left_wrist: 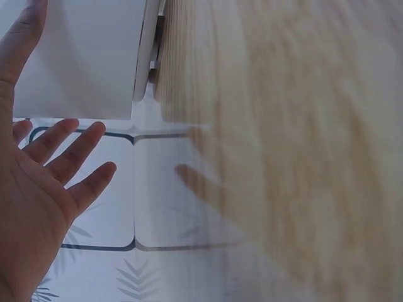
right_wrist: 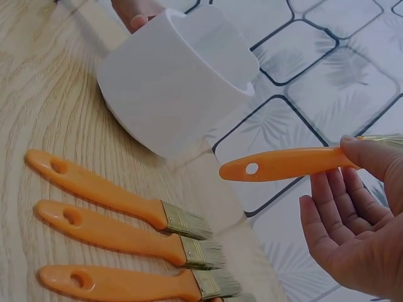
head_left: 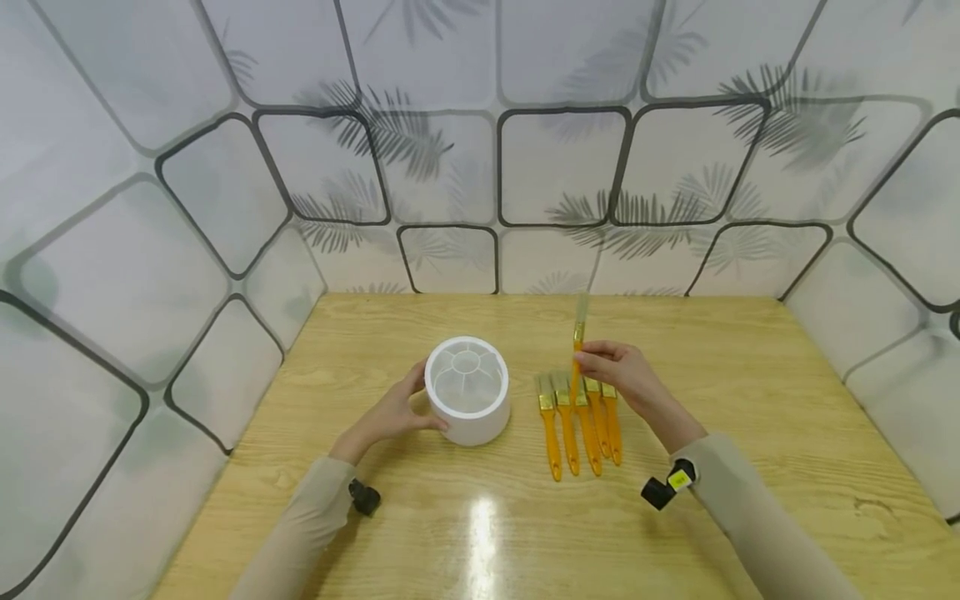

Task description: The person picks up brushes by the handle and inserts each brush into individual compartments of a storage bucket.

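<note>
A white round desk organizer (head_left: 472, 427), split into compartments by clear dividers, stands upright on the table. My left hand (head_left: 395, 410) steadies its left side, thumb on the front and fingers round the back. In the left wrist view the other fingers (left_wrist: 75, 154) of that hand spread beside the white wall (left_wrist: 88, 63). My right hand (head_left: 621, 371) pinches a paintbrush (right_wrist: 286, 165) near its metal band, between thumb and fingers. This brush is upright, bristles up, orange handle pointing down. Beneath it, several similar paintbrushes (head_left: 567, 433) lie side by side.
The wooden table (head_left: 405, 533) meets a patterned backdrop (head_left: 450, 183) at the back and both sides. A small black camera is strapped to each wrist, the left camera (head_left: 365, 497) and the right camera (head_left: 660, 492).
</note>
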Tool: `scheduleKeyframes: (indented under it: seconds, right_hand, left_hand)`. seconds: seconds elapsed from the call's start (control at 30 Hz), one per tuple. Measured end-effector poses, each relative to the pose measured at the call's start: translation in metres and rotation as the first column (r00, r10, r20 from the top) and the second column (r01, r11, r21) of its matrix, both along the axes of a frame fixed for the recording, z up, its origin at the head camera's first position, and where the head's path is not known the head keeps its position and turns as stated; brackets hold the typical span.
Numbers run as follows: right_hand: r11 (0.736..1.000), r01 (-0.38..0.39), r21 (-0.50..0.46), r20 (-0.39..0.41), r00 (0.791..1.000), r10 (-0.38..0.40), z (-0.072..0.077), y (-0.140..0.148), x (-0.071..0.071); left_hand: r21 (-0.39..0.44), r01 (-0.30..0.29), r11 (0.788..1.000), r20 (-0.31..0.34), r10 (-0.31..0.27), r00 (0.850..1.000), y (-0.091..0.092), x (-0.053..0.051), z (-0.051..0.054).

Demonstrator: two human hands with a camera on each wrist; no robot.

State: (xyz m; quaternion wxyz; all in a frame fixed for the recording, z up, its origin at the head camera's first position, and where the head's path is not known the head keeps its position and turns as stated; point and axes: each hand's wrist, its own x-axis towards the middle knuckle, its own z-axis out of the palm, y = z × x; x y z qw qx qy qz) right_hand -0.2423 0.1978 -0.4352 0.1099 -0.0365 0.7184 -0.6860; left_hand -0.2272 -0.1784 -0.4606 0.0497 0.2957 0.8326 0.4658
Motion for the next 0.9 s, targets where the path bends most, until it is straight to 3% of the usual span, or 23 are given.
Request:
scheduleKeyframes:
  seconds: [0.17,0.4,0.5,0.73,0.9]
  right_hand:
    - [1.000,0.008,-0.017,-0.006,1.000,-0.008,0.003,-0.005,-0.001]
    - [1.000,-0.014,-0.001,-0.042,0.999,0.014,0.006,-0.013,-0.003]
    - [0.999,-0.031,-0.018,-0.057,0.998,0.030,0.007,-0.015,-0.003]
    - [0.998,-0.051,-0.029,-0.082,0.995,0.048,0.011,-0.018,-0.004]
    - [0.998,-0.062,-0.021,-0.101,0.993,0.060,0.014,-0.019,-0.004]
  left_hand:
    - [-0.025,0.008,1.000,-0.024,-0.009,1.000,-0.001,-0.001,0.001]
    - [-0.046,0.007,0.999,-0.010,-0.007,1.000,-0.001,-0.002,0.002]
    - [-0.034,0.011,0.999,-0.005,-0.011,1.000,-0.002,-0.003,-0.002]
    - [-0.019,-0.011,1.000,0.000,0.011,1.000,-0.006,-0.017,-0.030]
    - [-0.010,-0.003,1.000,-0.008,0.003,1.000,-0.006,-0.019,-0.031]
